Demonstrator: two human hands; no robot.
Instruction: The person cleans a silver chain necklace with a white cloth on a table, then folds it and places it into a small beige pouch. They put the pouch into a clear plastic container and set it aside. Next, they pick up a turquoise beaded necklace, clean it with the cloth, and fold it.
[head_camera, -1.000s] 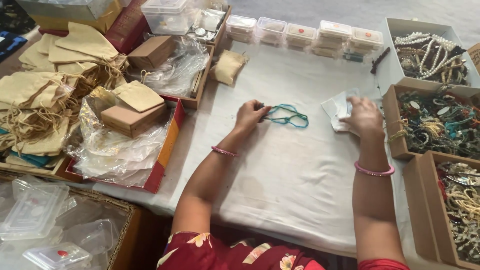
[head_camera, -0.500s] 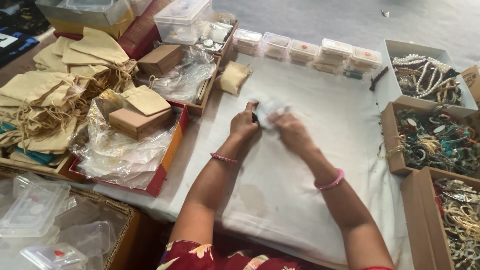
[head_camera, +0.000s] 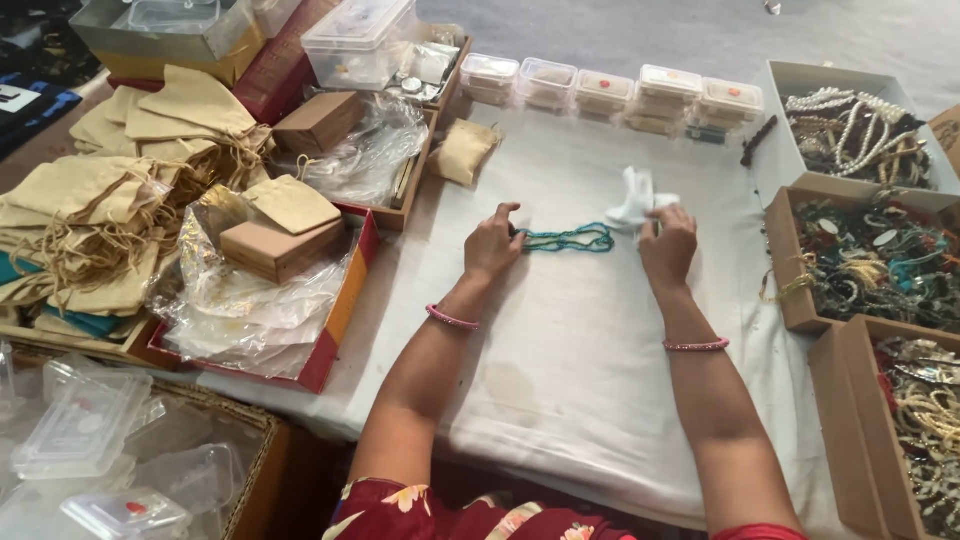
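A teal bead necklace (head_camera: 568, 238) is pinned at one end by the left hand (head_camera: 492, 243) on the bench (head_camera: 560, 340); a white cloth (head_camera: 636, 200) is pinched by the right hand (head_camera: 668, 243). Cardboard jewellery boxes (head_camera: 800, 300) are ranged well right, a beige pouch (head_camera: 462, 150) behind.

Left arm: bare, stretched forward, bangle at the wrist.
Left hand (head_camera: 492, 243): palm down, fingertips pinched.
Right arm: extended alongside, bangled.
Right hand (head_camera: 668, 244): knuckles up, fingers curled closed.

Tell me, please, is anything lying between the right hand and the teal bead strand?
Nothing visible does. The right hand, holding a white cloth, sits just beyond the strand, with only bare tablecloth between.
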